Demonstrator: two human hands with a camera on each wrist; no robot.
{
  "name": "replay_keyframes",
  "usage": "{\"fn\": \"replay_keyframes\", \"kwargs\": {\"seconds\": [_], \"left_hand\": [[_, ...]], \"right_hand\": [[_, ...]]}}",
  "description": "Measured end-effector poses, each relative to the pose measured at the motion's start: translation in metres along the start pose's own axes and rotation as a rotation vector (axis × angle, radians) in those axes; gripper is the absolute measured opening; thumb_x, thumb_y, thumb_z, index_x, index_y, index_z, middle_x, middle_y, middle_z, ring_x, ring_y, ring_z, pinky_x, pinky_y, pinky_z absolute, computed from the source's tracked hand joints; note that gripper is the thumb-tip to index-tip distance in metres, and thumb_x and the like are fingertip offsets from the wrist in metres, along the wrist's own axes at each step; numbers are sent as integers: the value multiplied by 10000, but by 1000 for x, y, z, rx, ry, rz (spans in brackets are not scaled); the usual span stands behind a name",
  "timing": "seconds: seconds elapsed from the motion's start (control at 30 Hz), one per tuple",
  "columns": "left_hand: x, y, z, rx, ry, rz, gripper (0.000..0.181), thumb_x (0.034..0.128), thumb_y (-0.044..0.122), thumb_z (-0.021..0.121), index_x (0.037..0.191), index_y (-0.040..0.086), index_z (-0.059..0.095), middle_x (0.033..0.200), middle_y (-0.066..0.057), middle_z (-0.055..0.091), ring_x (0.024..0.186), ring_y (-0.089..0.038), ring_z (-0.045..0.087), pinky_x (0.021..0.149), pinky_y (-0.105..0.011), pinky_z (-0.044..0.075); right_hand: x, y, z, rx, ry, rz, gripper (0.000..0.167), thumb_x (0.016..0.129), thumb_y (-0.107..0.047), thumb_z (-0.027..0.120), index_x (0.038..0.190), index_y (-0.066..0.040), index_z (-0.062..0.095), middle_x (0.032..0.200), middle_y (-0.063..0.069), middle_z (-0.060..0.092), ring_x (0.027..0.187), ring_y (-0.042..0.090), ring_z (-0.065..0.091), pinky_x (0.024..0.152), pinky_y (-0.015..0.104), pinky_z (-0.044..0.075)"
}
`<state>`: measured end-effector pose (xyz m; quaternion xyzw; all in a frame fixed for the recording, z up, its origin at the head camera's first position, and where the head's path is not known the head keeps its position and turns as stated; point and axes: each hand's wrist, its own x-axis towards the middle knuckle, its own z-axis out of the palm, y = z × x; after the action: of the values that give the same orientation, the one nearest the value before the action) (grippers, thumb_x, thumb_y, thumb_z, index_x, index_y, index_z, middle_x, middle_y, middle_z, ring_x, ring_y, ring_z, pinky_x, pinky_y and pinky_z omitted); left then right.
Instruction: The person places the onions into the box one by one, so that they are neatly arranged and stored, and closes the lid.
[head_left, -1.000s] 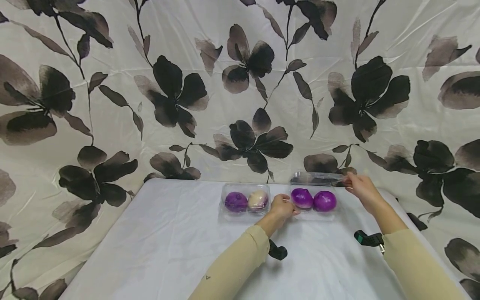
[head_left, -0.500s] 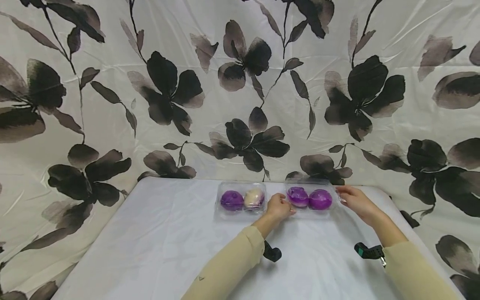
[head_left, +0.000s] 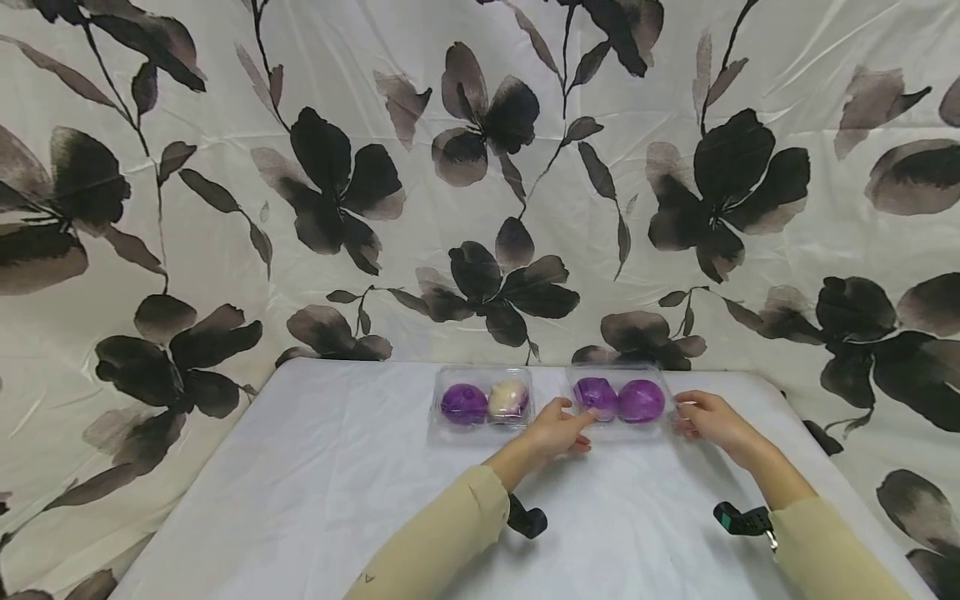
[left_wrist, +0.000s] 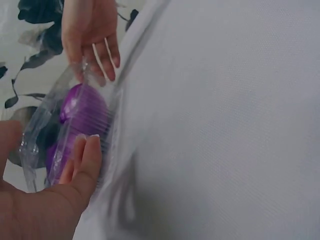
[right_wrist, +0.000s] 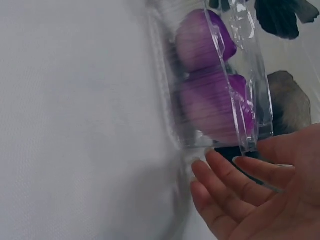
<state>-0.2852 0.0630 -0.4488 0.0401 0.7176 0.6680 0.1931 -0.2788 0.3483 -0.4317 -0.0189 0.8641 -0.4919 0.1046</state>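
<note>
A clear plastic clamshell box (head_left: 628, 431) stands at the back of the table with its lid down. Through the plastic show two round purple onions, the left one (head_left: 595, 397) and the right one (head_left: 641, 402). My left hand (head_left: 553, 432) is at the box's front left corner, fingers extended along its side in the left wrist view; whether they touch the plastic is hard to tell. At the box's right end is my right hand (head_left: 716, 422), its fingers loosely spread and its thumb near the lid's rim in the right wrist view.
A second clear box (head_left: 482, 427), closed, stands just left of the first. It holds a purple onion (head_left: 463, 403) and a whitish one (head_left: 507, 398). White cloth covers the table (head_left: 360, 500); a floral curtain (head_left: 420, 217) hangs right behind its back edge.
The lid of the right box has come down from its raised position. My right hand has lowered beside the box and loosened; my left hand has shifted slightly and its fingers have spread.
</note>
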Motion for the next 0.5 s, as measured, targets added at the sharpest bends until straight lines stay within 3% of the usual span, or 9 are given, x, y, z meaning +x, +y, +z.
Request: {"fn": "replay_keyframes", "kwargs": {"seconds": [0.07, 0.23, 0.37, 0.5], "left_hand": [[-1, -3, 2, -41, -14, 2, 609, 1058, 206, 582, 1499, -83, 276, 1216, -281, 598, 949, -368, 700, 800, -362, 645], [0, -8, 5, -154, -31, 6, 486, 1071, 49, 462, 1485, -81, 244, 998, -231, 600, 753, -265, 656, 805, -414, 646], [2, -9, 9, -233, -26, 7, 442, 1069, 3, 415, 1468, -56, 235, 851, -151, 575, 655, -205, 608, 819, -471, 641], [5, -7, 13, -284, 19, 6, 434, 1062, -27, 402, 1468, -40, 248, 788, -117, 554, 621, -188, 584, 812, -483, 641]], "right_hand": [[-2, 3, 2, 27, -14, 6, 455, 1096, -103, 356, 1424, 212, 338, 1126, 268, 619, 917, 190, 654, 762, 323, 602], [-4, 5, 7, 71, -21, 10, 435, 1103, -85, 321, 1414, 219, 323, 997, 177, 633, 832, 167, 641, 709, 307, 601], [-5, 2, 6, 69, -34, 6, 441, 1086, -63, 317, 1417, 229, 309, 1051, 237, 628, 858, 180, 657, 737, 314, 613], [-5, 2, 4, 108, -70, -1, 477, 1063, -54, 358, 1436, 233, 280, 1121, 273, 604, 896, 182, 661, 788, 316, 619]]}}
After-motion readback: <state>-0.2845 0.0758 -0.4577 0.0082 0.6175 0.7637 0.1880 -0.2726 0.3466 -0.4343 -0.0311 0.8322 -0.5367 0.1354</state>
